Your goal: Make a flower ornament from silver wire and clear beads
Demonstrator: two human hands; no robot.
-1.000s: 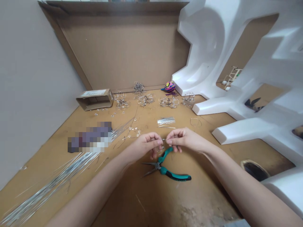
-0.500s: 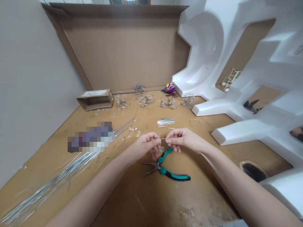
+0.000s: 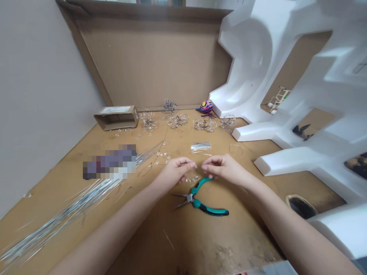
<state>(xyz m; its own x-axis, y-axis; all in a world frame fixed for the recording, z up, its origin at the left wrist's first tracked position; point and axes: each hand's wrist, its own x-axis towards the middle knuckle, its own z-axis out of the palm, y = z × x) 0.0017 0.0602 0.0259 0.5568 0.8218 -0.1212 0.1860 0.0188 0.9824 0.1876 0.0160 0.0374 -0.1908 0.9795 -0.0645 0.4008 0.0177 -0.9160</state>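
My left hand (image 3: 175, 172) and my right hand (image 3: 220, 167) meet over the brown table, fingers pinched. Between them hangs a thin wire loop with clear beads (image 3: 192, 178), and both hands grip its ends. Just below lie needle-nose pliers with teal handles (image 3: 200, 200), their jaws pointing left.
A long bundle of silver wires (image 3: 65, 214) runs along the left. A small cardboard box (image 3: 116, 117) and several finished wire-and-bead flowers (image 3: 176, 120) sit at the back, beside a colourful toy (image 3: 206, 105). A short wire pack (image 3: 200, 147) and white foam blocks (image 3: 286, 95) lie to the right.
My hands have drawn slightly apart, so the beaded wire now shows between them. The view has tilted a little; the pliers have not moved.
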